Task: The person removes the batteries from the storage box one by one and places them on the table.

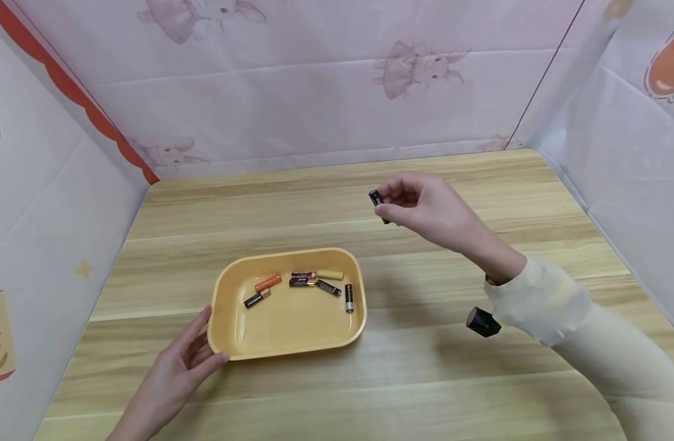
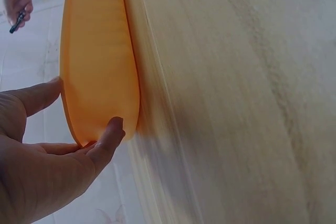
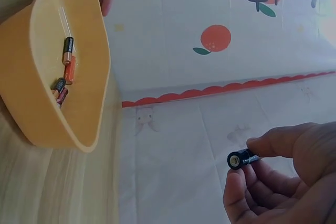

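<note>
My right hand (image 1: pixel 433 211) pinches a small black battery (image 1: pixel 377 198) between thumb and fingers, raised above the table, behind and to the right of a yellow plastic container (image 1: pixel 293 352). In the right wrist view, one end of that battery faces the camera. My left hand (image 1: pixel 174 361) rests at the container's near left corner, thumb and fingers spread against its outer wall. Inside the container lie several batteries, among them an orange one (image 1: pixel 268 282), a black and copper one (image 1: pixel 257 298), a yellow one (image 1: pixel 330 275) and a black and silver one (image 1: pixel 348 298).
The container stands on a wood-grain table (image 1: pixel 414 380). A black cylindrical piece (image 1: pixel 483 322) sticks out beneath the right sleeve (image 1: pixel 541 300). Printed cloth walls (image 1: pixel 315 104) enclose the table at the back and both sides.
</note>
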Demonstrator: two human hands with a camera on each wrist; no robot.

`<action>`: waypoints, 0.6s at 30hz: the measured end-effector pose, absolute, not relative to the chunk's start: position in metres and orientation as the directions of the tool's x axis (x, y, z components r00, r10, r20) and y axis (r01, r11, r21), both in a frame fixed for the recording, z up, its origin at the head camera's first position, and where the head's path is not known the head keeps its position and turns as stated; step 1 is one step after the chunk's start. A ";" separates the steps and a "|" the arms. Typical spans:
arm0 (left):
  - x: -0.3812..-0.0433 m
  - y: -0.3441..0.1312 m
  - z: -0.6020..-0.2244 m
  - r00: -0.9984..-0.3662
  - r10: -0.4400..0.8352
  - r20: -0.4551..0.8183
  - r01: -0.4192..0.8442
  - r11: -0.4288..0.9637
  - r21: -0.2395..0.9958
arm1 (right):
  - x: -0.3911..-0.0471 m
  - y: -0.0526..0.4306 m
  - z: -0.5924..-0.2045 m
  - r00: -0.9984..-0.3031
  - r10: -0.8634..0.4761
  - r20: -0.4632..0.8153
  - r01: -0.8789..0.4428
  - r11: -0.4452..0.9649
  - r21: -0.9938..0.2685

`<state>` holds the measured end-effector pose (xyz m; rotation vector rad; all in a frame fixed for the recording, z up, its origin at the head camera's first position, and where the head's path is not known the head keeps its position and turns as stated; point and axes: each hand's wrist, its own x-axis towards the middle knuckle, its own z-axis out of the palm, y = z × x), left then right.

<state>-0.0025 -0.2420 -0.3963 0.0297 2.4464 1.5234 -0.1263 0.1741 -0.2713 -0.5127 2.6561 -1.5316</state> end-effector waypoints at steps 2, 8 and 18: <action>-0.002 -0.242 -0.396 -0.966 0.155 -0.208 -0.118 0.448 0.886 | -0.126 0.176 -0.275 -0.952 -0.283 0.116 -0.240 0.454 -0.858; -0.004 -0.242 -0.395 -0.964 0.154 -0.215 -0.123 0.456 0.882 | -0.128 0.180 -0.292 -0.964 -0.259 0.063 -0.172 0.426 -0.888; -0.004 -0.242 -0.396 -0.967 0.146 -0.209 -0.116 0.476 0.872 | -0.133 0.180 -0.334 -0.976 -0.216 -0.029 -0.064 0.412 -0.909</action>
